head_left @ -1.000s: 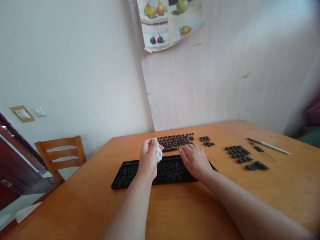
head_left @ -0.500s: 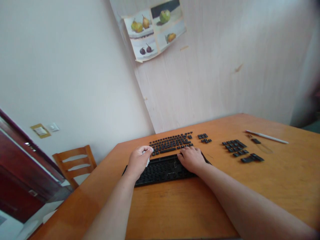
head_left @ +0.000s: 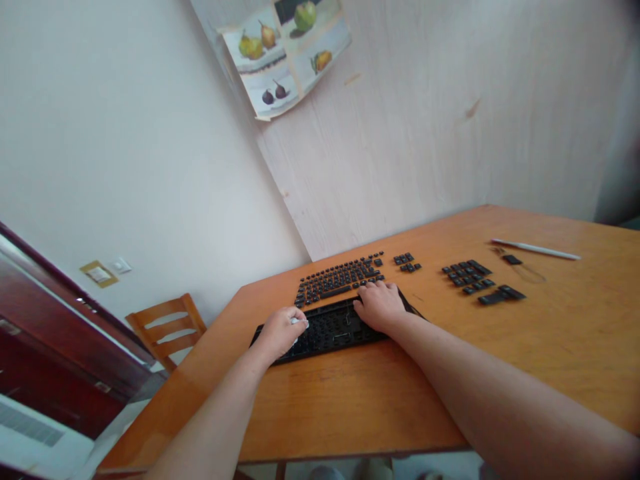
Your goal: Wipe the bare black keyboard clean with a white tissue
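A black keyboard base with its keycaps off lies on the table before me. My left hand is closed around a crumpled white tissue, mostly hidden by the fingers, over the base's left part. Whether the tissue touches the base I cannot tell. My right hand lies palm down across the base's right part, fingers stretched out over its far edge. Just behind the base, loose black keycaps are laid out in keyboard order.
Smaller keycap groups sit farther right: arrow and navigation keycaps and number-pad keycaps. Beyond them lie a small tool with wire loops and a white pen-like stick. A wooden chair stands left of the table.
My left hand with the tissue has come down and nearer to me relative to the keyboard base. My right hand stays on the base. The whole view has shifted slightly.
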The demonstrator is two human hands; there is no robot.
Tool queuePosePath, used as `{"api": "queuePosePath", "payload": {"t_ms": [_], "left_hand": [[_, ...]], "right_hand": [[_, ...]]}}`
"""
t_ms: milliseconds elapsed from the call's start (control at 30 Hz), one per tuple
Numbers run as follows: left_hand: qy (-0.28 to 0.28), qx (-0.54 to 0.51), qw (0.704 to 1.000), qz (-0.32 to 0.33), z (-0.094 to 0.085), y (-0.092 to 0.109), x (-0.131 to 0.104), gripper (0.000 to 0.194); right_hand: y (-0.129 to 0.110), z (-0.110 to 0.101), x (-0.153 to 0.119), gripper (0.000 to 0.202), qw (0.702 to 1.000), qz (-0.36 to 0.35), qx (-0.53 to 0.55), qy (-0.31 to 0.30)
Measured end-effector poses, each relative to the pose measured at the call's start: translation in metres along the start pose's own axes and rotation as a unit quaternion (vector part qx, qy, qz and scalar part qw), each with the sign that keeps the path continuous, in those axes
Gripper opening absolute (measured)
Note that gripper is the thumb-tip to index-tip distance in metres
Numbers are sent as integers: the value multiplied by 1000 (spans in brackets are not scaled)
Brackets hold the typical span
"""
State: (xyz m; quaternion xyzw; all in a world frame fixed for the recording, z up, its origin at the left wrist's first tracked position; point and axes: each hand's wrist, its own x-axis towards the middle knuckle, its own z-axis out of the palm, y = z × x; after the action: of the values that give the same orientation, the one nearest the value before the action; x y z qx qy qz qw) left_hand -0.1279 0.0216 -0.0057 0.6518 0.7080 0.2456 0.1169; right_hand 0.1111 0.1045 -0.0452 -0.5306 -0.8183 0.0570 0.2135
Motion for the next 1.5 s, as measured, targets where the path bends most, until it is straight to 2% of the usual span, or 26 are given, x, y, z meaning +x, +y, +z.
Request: {"api": "queuePosePath", "payload": {"t_ms": [333, 600, 800, 1100, 1300, 1500], "left_hand": [[1, 104, 992, 67, 10, -1, 12, 12], [-64, 158, 980, 105, 0, 1, 12, 15], [-80, 184, 974, 103, 0, -4, 18, 12], [-75, 217, 972, 42, 4, -3, 30, 14], [-100, 249, 960, 82, 1, 10, 28, 13], [-96, 279, 948, 121, -2, 16, 22, 16]], "right_hand": [[2, 2, 0, 40, 1000, -2, 16, 8], [2, 2, 0, 38, 1000, -1, 23, 17], [1, 1, 2, 38, 1000, 5, 19, 4], [2, 3, 2, 38, 1000, -1, 16, 15], [2, 2, 2, 40, 1000, 3, 15, 5], [3, 3, 4, 40, 1000, 1, 15, 7]]}}
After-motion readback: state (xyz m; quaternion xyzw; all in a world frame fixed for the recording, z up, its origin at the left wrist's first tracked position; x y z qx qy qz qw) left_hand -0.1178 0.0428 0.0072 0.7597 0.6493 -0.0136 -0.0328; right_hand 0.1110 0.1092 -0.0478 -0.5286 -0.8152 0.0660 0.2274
